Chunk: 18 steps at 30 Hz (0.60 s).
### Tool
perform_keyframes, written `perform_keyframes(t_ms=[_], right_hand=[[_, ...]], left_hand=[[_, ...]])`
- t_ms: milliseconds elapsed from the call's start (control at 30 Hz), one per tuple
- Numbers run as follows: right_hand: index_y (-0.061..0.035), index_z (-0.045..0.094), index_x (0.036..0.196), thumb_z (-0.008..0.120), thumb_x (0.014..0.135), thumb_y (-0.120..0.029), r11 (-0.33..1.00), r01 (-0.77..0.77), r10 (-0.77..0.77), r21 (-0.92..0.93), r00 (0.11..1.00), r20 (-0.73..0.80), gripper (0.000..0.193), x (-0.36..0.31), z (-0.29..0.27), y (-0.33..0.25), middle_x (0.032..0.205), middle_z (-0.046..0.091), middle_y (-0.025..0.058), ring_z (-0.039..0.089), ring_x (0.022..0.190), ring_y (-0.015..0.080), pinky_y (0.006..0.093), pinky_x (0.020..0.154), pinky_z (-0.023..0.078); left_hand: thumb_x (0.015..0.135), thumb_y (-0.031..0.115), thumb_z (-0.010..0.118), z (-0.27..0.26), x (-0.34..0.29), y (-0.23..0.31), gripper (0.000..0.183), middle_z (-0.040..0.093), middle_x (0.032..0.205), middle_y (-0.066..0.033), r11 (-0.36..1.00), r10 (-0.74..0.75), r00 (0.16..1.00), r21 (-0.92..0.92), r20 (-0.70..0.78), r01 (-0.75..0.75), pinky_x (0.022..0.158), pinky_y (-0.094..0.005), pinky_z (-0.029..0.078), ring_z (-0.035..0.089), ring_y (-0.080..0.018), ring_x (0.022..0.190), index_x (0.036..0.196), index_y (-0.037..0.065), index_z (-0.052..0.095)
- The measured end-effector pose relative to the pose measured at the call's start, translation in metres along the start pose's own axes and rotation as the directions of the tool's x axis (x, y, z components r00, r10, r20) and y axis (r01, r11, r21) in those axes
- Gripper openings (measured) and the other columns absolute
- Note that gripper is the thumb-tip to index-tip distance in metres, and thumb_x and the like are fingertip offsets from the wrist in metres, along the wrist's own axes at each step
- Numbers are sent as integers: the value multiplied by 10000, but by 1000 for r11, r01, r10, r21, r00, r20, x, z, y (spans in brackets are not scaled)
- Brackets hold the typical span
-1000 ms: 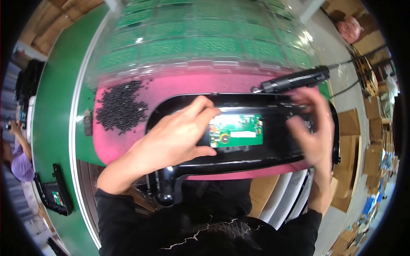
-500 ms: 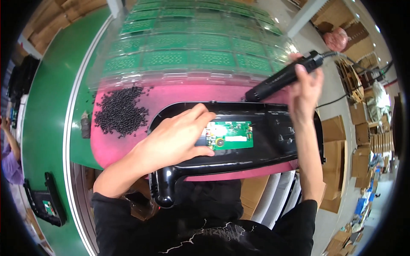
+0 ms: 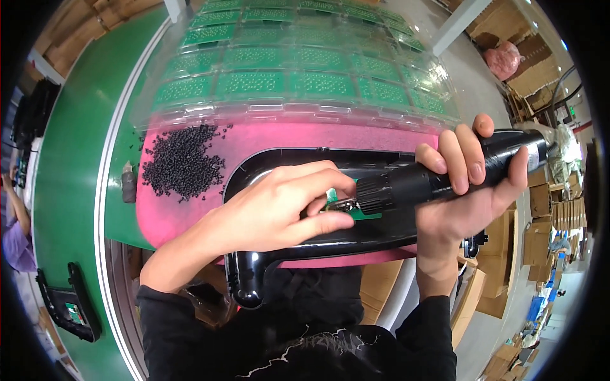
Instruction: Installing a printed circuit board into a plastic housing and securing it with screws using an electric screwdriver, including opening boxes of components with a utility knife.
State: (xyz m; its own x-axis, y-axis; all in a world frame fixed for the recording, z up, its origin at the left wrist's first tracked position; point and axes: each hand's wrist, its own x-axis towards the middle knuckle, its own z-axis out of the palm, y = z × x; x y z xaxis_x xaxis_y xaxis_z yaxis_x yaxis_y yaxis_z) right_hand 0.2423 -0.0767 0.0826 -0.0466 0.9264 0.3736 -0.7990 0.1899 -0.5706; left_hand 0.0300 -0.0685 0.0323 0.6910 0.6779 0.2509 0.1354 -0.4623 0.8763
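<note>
Black screwdriver [image 3: 445, 178], black casing [image 3: 251, 279], pink mat [image 3: 305, 135], green board [image 3: 368, 214]

Illumination is bright and largely even; shadows are soft. Specular glare marks the clear plastic trays [image 3: 286, 109] and the glossy black housing [image 3: 368, 233]. Fisheye distortion bends the straight edges of the counter [image 3: 73, 190]. The circular rim darkens to black; detail near it is soft.
</note>
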Motion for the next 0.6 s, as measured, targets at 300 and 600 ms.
perform_keyframes(t_ms=[300,600], right_hand=[[-114,487,1008,525,988,-286,972,-31,-63,-233,921,-384,178,-11,15,22,738,426,-47,421,671,79,287,737,402],[-108,472,1075,502,979,-314,954,69,-82,-292,996,-33,229,-26,9,8,694,415,-54,391,578,64,276,668,373]], left_hand=[[662,130,817,6,-2,-11,296,591,728,-86,787,388,911,564,-138,-250,514,-339,506,615,-249,636,824,2,605],[664,-48,670,4,-3,-13,163,610,708,-69,818,431,857,523,-283,-239,458,-295,489,633,-190,628,809,7,621]])
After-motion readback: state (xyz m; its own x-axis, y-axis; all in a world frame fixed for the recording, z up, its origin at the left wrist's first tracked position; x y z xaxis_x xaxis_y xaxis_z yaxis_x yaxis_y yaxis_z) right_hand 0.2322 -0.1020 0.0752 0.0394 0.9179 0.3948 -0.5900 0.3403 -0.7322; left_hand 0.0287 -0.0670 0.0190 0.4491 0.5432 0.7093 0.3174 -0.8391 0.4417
